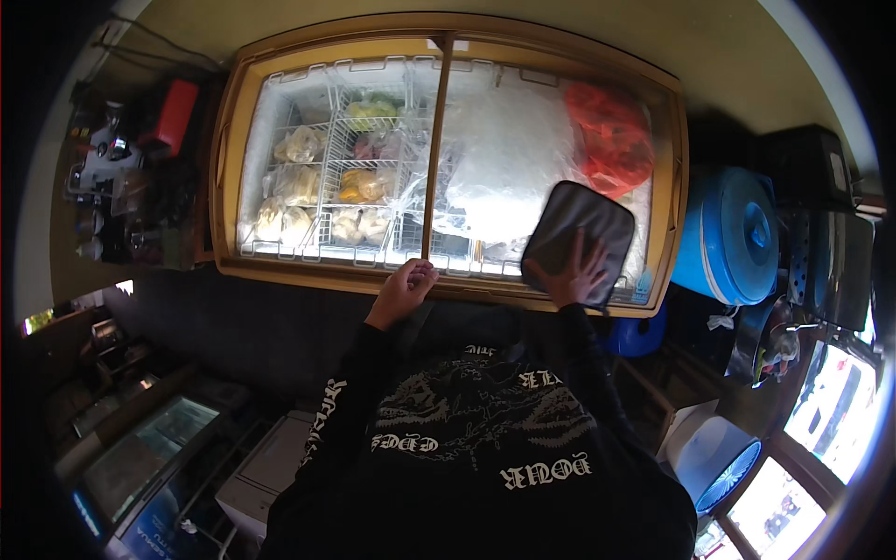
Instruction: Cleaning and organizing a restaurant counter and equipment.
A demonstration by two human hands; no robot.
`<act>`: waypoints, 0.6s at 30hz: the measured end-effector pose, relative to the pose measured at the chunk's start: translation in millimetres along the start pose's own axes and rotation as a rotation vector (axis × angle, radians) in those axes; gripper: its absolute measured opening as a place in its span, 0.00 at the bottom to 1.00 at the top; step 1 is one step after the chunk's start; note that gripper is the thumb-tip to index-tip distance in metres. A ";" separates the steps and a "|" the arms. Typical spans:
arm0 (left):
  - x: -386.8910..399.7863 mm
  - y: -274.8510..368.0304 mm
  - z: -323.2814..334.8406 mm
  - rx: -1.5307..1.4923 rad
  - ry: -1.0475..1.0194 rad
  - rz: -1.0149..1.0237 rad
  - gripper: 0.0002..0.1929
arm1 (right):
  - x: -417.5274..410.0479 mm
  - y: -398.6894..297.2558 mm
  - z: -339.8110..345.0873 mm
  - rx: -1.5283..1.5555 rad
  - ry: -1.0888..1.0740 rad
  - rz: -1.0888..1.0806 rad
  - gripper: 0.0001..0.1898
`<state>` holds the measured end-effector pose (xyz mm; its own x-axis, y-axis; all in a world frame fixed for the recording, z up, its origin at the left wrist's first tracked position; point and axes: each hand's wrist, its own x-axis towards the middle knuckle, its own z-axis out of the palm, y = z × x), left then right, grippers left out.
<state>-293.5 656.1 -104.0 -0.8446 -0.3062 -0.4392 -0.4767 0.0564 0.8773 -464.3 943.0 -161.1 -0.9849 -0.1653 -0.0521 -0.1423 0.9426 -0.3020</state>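
A chest freezer (448, 283) with a tan frame and sliding glass lids lies before me. My left hand (404, 290) is at its near edge, fingers curled at the lower end of the middle lid bar (437, 147); whether they grip the bar is hidden. My right hand (577, 274) rests with fingers spread on a flat dark grey zipped case (560, 210), which lies tilted on the right glass. Under the glass are wire baskets (329, 168) with several bags of food (290, 182). Clear plastic (504, 154) and a red plastic bag (610, 140) fill the right half.
To the right stands a blue lidded drink cooler (728, 238), with a blue container (637, 334) below it. A red box (175, 115) and cluttered items are at the left. Behind me are a glass-topped display case (154, 448) and a white cabinet (262, 462).
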 end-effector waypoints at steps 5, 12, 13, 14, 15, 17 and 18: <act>-19.0 -17.3 -14.0 -0.006 0.033 0.029 0.15 | -34.5 -71.8 10.0 -0.050 -0.131 -0.213 0.68; -36.8 -32.9 -53.8 -0.030 0.072 0.001 0.16 | 8.4 -9.7 4.6 0.005 0.072 -0.016 0.68; -36.8 -30.3 -61.2 -0.033 0.082 -0.012 0.16 | -0.6 -20.4 6.9 -0.005 0.068 -0.016 0.68; -40.9 -36.7 -63.6 -0.080 0.078 -0.027 0.16 | -14.2 -38.9 17.6 -0.017 0.037 -0.032 0.68; -42.0 -41.7 -66.8 -0.084 0.082 -0.022 0.16 | -21.5 -65.6 28.1 -0.020 0.012 -0.054 0.68; -42.3 -50.7 -72.2 -0.031 0.088 -0.006 0.16 | -47.3 -108.8 42.0 -0.016 -0.051 -0.131 0.69; -44.2 -50.9 -74.9 -0.034 0.083 0.000 0.16 | -58.0 -123.8 46.0 -0.010 -0.098 -0.163 0.68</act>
<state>-213.7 595.6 -114.7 -0.8207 -0.3840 -0.4230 -0.4670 0.0242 0.8840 -385.0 822.6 -164.4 -0.9342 -0.3436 -0.0961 -0.3011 0.9038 -0.3042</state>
